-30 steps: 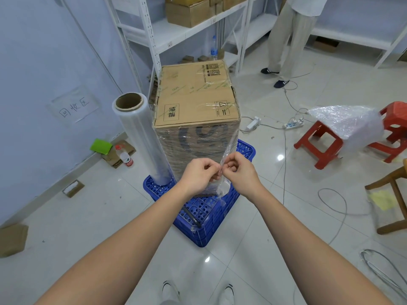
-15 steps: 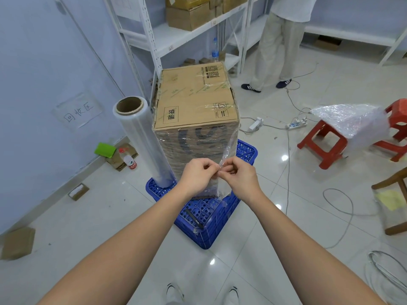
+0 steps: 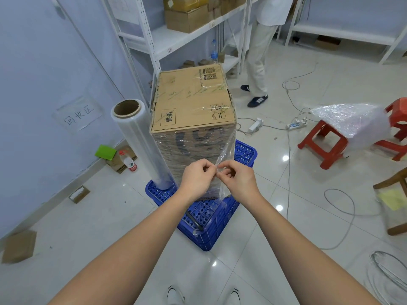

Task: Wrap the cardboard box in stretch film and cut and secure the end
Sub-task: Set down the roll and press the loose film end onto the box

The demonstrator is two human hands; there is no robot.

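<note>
Both hands have barely shifted since a second ago, staying pinched together on the loose film at the box's near right corner, while the person in the background has stepped closer to the shelving.

One cardboard box (image 3: 193, 111) stands upright on one blue plastic crate (image 3: 222, 219), its sides already covered in clear film and its top bare. One roll of stretch film (image 3: 141, 142) stands upright on the crate's left corner, just beside the box. One loose tail of film (image 3: 226, 150) hangs off the box's near right edge.

Two hands meet in front of the box's lower half. The left hand (image 3: 196, 179) has its fingers (image 3: 206, 167) curled, thumb and forefinger pinching the film tail. The right hand (image 3: 240, 180) is curled the same way, its fingers (image 3: 224, 169) pinching the same film right next to the left hand's pinch, so the fingertips nearly touch. Neither hand presses the box itself as far as can be seen.

One dark pen-like tool (image 3: 195, 221) lies on the crate's near side. Two red stools (image 3: 323, 144) stand to the right on the floor, one bearing a crumpled bundle of film (image 3: 350, 119). One small bottle (image 3: 130, 161) stands by the left wall, next to a green pad (image 3: 105, 151). Two power strips (image 3: 297, 123) lie on the tiles behind the crate. One other person's legs (image 3: 257, 60) show beside the white shelving (image 3: 176, 38), which carries several cardboard cartons.
</note>
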